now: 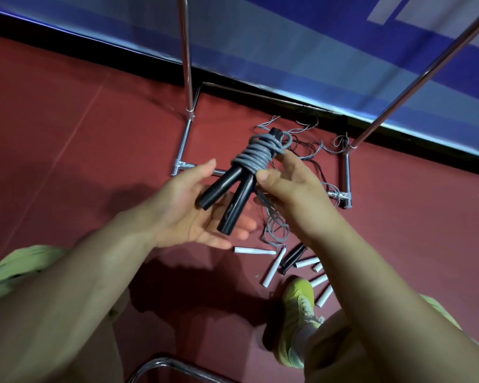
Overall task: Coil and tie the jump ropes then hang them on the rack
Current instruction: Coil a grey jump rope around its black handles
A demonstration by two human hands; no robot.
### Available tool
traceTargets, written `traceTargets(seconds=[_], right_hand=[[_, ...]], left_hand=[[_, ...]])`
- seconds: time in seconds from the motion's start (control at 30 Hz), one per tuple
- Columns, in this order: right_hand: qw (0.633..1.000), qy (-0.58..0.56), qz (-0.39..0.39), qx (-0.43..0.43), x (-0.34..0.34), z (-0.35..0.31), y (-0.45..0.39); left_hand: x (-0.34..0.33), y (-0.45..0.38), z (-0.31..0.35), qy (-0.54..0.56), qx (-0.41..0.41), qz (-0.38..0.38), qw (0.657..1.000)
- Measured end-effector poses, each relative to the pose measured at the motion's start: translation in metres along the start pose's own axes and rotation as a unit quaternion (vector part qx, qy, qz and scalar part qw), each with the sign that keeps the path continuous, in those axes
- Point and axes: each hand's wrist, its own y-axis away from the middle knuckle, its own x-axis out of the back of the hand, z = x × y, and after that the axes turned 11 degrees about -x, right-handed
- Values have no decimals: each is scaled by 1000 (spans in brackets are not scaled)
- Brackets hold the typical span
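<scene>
A jump rope with two black handles (227,197) has its grey cord (256,156) wound in a tight coil round the handles' upper ends. My right hand (291,186) pinches the coil between thumb and fingers. Under the handles lies my left hand (188,205), palm up with fingers spread, supporting them. A loose loop of grey cord (274,230) hangs below the bundle. The chrome rack (187,64) stands behind, its slanted bar (415,81) at the upper right.
Several more ropes lie on the red floor: white handles (253,250), a black pair (293,257) and tangled thin cords (310,145) inside the rack's base frame (346,175). My foot in a yellow shoe (299,313) stands near them. A chrome tube (161,364) curves at the bottom edge.
</scene>
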Motion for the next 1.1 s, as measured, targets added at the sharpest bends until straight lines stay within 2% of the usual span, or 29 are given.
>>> traceTargets(seconds=[0.17, 0.27, 0.37, 0.7, 0.97, 1.1], right_hand=[[996, -69, -58, 19, 0, -1, 0], [994, -70, -84, 10, -2, -1, 1], [996, -47, -76, 0, -2, 1, -1], [986, 131, 20, -100, 3, 8, -3], [974, 145, 68, -159, 7, 8, -2], [974, 142, 84, -157, 6, 6, -2]], left_hand=[[-1, 8, 2, 63, 1, -87, 994], [-3, 13, 5, 75, -2, -92, 993], [-5, 14, 6, 73, -5, -90, 993], [-8, 3, -2, -117, -6, 25, 993], [-8, -3, -6, -132, -19, 77, 988], [-6, -6, -8, -176, -36, 108, 978]])
